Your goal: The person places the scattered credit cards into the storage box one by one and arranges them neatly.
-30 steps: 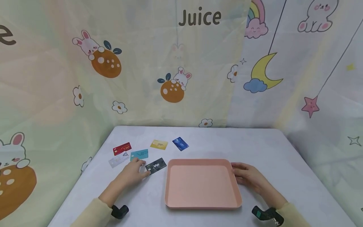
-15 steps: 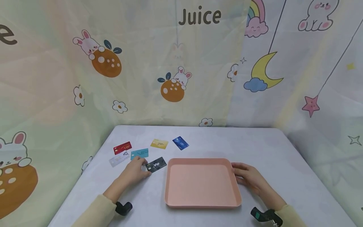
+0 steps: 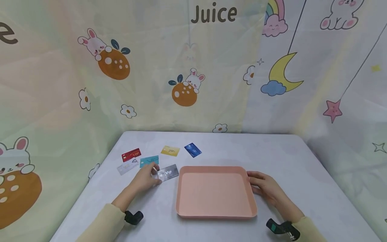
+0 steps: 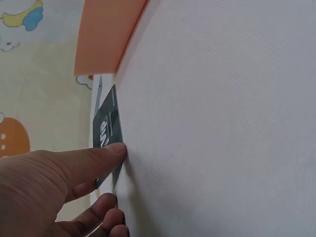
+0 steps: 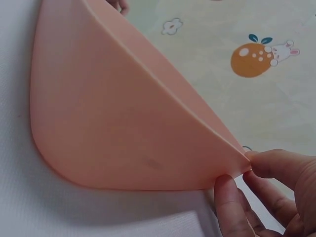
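Note:
My left hand (image 3: 144, 179) pinches the left end of a black VIP card (image 4: 108, 126), with the thumb and index finger on its edges. From the head view this card (image 3: 168, 173) catches the light and looks silvery. Its right end lies close to the left side of a pink rectangular tray (image 3: 216, 193), whose inside is bare. At the tray's right side my right hand (image 3: 267, 188) touches the outer edge near the far corner with fairly straight fingertips. The right wrist view shows those fingers (image 5: 228, 202) at the tray's wall (image 5: 138, 123).
Beyond my left hand lie a teal VIP card (image 3: 149, 160), a red card (image 3: 131, 154) and a pale silver card (image 3: 127, 167). Farther back are a yellow card (image 3: 170, 151) and a blue card (image 3: 192, 150). A printed cloth (image 3: 157, 57) hangs behind the white table (image 3: 242, 148).
The black card has tilted in my left hand, its face going from dark to shiny silver in the head view. The right hand and tray keep their places.

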{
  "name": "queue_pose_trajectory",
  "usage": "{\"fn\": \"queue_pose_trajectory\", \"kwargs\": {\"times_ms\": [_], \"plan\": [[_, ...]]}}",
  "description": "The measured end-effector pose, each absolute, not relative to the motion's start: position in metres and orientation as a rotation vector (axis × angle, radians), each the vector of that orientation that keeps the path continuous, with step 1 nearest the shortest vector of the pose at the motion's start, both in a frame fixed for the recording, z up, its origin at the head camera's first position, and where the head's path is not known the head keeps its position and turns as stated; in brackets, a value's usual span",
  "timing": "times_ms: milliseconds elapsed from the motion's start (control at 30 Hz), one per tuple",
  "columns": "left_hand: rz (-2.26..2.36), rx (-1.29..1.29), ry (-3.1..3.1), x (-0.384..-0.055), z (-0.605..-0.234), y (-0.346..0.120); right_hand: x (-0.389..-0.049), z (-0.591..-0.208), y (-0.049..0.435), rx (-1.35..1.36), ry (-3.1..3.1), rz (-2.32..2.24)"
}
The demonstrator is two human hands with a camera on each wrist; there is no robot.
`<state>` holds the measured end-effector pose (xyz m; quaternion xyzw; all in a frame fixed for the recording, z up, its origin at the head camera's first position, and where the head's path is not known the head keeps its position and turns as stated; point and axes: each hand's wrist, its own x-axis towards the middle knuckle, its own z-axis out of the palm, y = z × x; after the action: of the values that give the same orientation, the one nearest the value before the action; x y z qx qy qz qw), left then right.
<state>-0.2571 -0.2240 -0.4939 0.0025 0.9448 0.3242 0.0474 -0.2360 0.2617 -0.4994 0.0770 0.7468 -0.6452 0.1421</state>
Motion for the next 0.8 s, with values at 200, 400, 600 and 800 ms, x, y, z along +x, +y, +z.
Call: {"fn": "queue_pose_trajectory", "kwargs": {"times_ms": [200,400,600,800], "plan": [[1.133,-0.04,2.822,-0.256,-0.492,-0.227,-0.236,-0.497,0.261,0.265,2.134,-1.871],[1.205,-0.095,2.797,-0.257,-0.491,-0.229,-0.235,-0.498,0.261,0.28,2.124,-1.889],[1.369,-0.131,2.736,-0.259,-0.489,-0.229,-0.233,-0.5,0.262,0.272,2.131,-1.891],[1.478,-0.159,2.724,-0.26,-0.482,-0.226,-0.235,-0.499,0.261,0.258,2.133,-1.9]]}}
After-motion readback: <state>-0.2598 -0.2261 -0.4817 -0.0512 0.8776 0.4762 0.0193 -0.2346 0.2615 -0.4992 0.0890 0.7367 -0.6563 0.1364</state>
